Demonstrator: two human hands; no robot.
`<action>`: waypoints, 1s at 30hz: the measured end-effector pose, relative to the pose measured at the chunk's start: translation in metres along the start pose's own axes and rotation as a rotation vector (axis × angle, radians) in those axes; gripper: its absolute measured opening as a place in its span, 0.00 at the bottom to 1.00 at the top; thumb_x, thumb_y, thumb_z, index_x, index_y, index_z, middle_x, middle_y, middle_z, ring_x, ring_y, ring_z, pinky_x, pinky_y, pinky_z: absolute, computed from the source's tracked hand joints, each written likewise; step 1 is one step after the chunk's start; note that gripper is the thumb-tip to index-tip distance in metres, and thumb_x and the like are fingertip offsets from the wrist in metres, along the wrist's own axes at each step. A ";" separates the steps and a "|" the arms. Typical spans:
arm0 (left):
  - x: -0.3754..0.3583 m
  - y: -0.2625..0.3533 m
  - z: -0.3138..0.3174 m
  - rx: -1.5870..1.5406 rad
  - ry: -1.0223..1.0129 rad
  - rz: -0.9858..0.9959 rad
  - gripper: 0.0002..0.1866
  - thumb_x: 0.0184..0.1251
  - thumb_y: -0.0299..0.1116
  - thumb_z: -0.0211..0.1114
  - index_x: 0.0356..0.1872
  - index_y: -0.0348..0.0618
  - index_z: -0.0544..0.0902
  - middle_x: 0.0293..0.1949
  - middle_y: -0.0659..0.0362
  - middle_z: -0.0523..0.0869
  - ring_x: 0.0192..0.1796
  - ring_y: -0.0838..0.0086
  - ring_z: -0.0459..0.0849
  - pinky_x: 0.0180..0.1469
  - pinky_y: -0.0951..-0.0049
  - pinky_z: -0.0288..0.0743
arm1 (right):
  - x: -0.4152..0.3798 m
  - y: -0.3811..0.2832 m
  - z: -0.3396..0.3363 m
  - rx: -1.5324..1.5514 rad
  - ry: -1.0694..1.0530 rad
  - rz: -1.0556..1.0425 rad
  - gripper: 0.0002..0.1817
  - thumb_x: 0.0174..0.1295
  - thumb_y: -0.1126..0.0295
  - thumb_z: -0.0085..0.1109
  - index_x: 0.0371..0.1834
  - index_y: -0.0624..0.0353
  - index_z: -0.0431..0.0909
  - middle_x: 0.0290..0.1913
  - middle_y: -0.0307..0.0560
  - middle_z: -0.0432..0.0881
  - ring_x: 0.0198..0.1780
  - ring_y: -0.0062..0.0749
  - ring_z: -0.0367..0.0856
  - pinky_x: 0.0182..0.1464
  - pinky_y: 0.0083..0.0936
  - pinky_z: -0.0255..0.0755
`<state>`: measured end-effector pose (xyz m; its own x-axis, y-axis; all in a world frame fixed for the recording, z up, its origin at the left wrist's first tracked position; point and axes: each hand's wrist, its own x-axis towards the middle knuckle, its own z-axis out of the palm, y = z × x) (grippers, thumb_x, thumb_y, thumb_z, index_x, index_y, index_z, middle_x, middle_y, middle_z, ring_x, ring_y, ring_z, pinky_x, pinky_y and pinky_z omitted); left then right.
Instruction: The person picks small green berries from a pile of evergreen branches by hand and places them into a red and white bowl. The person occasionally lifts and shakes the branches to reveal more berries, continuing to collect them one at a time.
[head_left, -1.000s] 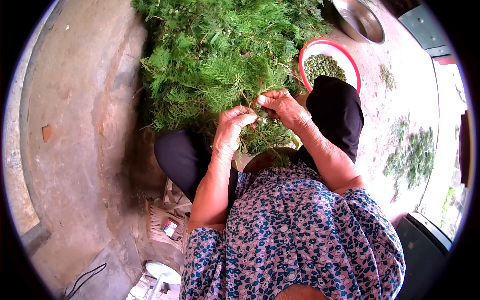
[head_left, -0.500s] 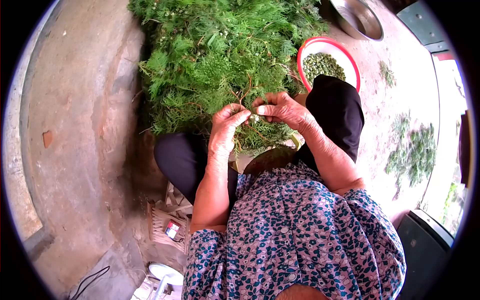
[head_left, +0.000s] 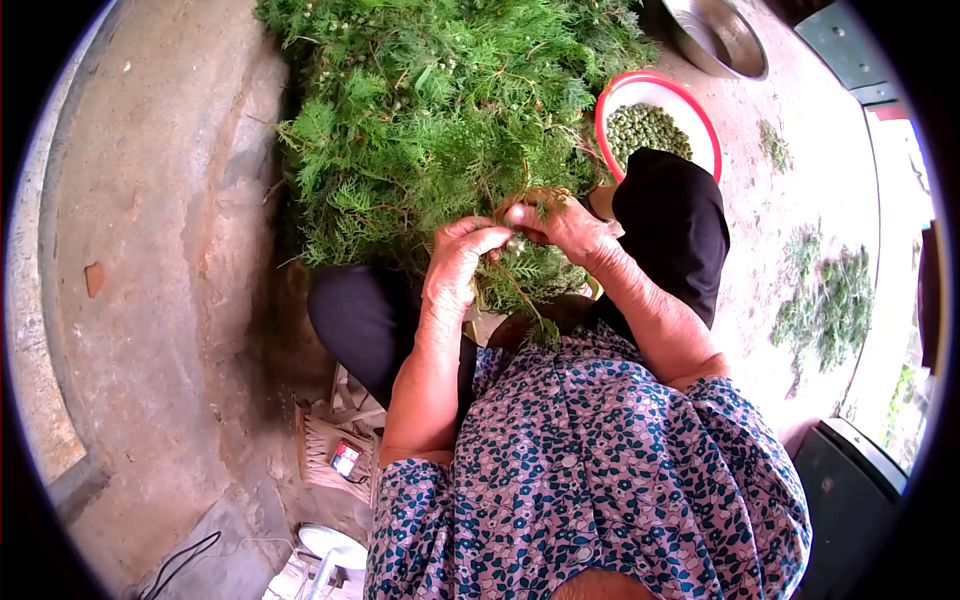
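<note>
Between my knees I hold a green evergreen sprig (head_left: 522,282) with flat, scaly leaves and small pale green cones. My left hand (head_left: 460,262) is closed, thumb and fingers pinched at the sprig near a cone. Right beside it, my right hand (head_left: 568,228) is also closed around the sprig's stem, with a leafy tip showing over its fingers. The fingertips of both hands nearly meet, and what lies exactly between them is partly hidden. Beyond the hands rises a large heap of evergreen branches (head_left: 430,110).
A red-rimmed white basin (head_left: 712,140) of small green cones stands beyond my right knee. Behind it is a metal bowl (head_left: 715,40). Loose greenery (head_left: 830,305) lies on the floor at right. A white fan-like object (head_left: 332,548) and a woven seat (head_left: 330,445) are at lower left.
The sprig has turned in my hands, its leafy end now hanging lower toward my lap. My right hand has rolled slightly and a leafy tip now shows over it.
</note>
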<state>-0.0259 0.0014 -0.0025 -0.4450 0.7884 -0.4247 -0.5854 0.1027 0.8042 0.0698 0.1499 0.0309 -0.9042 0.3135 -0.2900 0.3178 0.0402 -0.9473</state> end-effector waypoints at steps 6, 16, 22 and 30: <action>0.002 -0.001 0.005 -0.128 0.089 0.026 0.05 0.52 0.29 0.65 0.28 0.39 0.82 0.25 0.63 0.82 0.27 0.82 0.74 0.32 0.83 0.66 | 0.003 0.008 -0.004 0.616 0.037 0.225 0.10 0.60 0.65 0.55 0.34 0.62 0.75 0.21 0.40 0.75 0.19 0.19 0.68 0.21 0.14 0.62; 0.007 -0.004 0.001 -0.134 0.206 0.126 0.06 0.53 0.28 0.66 0.29 0.37 0.82 0.24 0.62 0.81 0.26 0.81 0.75 0.32 0.82 0.66 | -0.005 0.001 -0.009 0.104 0.073 0.055 0.14 0.52 0.66 0.64 0.40 0.59 0.76 0.29 0.37 0.78 0.30 0.19 0.75 0.28 0.15 0.68; 0.007 -0.004 0.006 -0.165 0.219 0.094 0.06 0.54 0.28 0.66 0.29 0.37 0.81 0.24 0.62 0.81 0.27 0.81 0.74 0.33 0.81 0.66 | -0.005 -0.004 0.007 -0.378 0.126 -0.186 0.18 0.47 0.62 0.67 0.40 0.59 0.79 0.34 0.49 0.78 0.39 0.36 0.78 0.41 0.29 0.71; 0.002 0.002 0.002 -0.054 0.053 0.090 0.05 0.55 0.29 0.63 0.28 0.37 0.81 0.23 0.63 0.79 0.26 0.82 0.74 0.31 0.82 0.65 | -0.004 0.001 0.003 -0.155 0.049 0.014 0.15 0.59 0.60 0.56 0.32 0.63 0.78 0.27 0.46 0.75 0.28 0.28 0.74 0.30 0.25 0.68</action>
<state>-0.0267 0.0045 -0.0005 -0.5317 0.7595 -0.3747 -0.5766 -0.0005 0.8170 0.0725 0.1463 0.0309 -0.8855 0.3611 -0.2925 0.3739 0.1801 -0.9098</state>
